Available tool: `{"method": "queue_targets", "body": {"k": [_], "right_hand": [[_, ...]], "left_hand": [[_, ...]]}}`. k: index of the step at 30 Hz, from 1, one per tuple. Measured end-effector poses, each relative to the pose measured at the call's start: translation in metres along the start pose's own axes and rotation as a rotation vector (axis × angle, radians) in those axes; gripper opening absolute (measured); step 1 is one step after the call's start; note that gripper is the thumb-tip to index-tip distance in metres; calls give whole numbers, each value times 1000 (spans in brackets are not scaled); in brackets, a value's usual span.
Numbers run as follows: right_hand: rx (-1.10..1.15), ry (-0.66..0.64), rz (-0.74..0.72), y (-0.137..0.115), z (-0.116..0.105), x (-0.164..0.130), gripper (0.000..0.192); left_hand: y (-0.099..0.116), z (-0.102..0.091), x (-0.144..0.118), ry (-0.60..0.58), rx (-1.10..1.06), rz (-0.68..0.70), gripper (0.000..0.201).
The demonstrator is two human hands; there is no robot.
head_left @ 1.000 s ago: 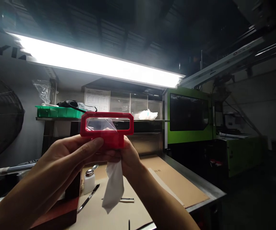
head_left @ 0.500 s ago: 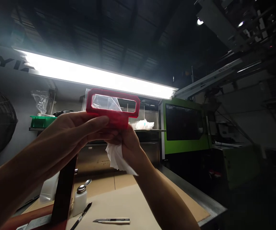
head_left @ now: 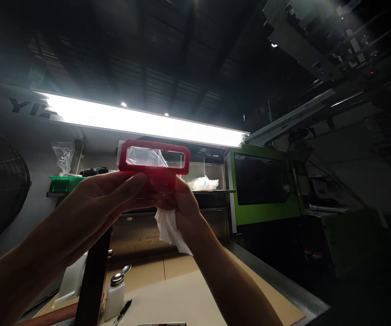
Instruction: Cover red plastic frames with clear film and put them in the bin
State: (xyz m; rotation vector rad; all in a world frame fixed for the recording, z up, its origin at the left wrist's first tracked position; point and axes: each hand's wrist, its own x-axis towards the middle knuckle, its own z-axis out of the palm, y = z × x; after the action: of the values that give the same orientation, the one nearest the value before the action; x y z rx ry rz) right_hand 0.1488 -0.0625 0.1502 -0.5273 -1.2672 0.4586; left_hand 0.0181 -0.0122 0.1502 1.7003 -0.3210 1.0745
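Note:
A translucent red plastic frame (head_left: pixel 161 175) with a long window is held up in front of the lamp. Clear plastic film (head_left: pixel 144 156) shows through the left part of its window. My left hand (head_left: pixel 113 194) pinches the frame's lower left, thumb on the near face. Behind and below the frame is my right hand (head_left: pixel 185 203), closed, with a white wipe (head_left: pixel 172 230) hanging from it. The frame's lower part covers most of the right fingers, so I cannot tell whether they also touch the frame.
A lit tube lamp (head_left: pixel 147 124) spans above a shelf with a green bin (head_left: pixel 64 184) and a crumpled white bag (head_left: pixel 205 183). On the table (head_left: pixel 168 294) stand a white pump bottle (head_left: pixel 115 294) and a black pen (head_left: pixel 123 312). A green machine (head_left: pixel 263 213) stands right.
The red frame has moved slightly left and lower in view, both hands with it. My view has tilted upward, so the utility knife on the table is nearly out of sight.

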Motion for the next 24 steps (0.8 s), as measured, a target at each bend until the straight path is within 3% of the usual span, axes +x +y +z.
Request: {"method": "queue_targets", "body": {"k": [3,7,10,12,14,16,21,24], "right_hand": [[180,10,-64,-16,-7,-5,21],[94,147,-305,-36,-14,-35,14],[-301,129,-514,-34,-11,-68,15],[-781,-22,-570,-26,-6,-84,16],[-1245,-192,-604,-15,-2,-89,31],[-1541,-253,-647,-6,-3,-83,42],[-1724,-68,-687,4,-20,-61,55],[-1730,-61,-670,6,-25,-61,58]], "left_hand": [[-2,-6,-2,34,8,1,29],[-6,-15,-7,79,73,-42,37],[-9,-18,-11,170,111,-114,47],[-13,-18,-13,176,111,-156,48],[-16,-17,-14,155,102,-168,47],[-19,-17,-16,141,108,-178,44],[-24,-22,-23,176,110,-244,46],[-29,-27,-26,198,143,-262,50]]}}
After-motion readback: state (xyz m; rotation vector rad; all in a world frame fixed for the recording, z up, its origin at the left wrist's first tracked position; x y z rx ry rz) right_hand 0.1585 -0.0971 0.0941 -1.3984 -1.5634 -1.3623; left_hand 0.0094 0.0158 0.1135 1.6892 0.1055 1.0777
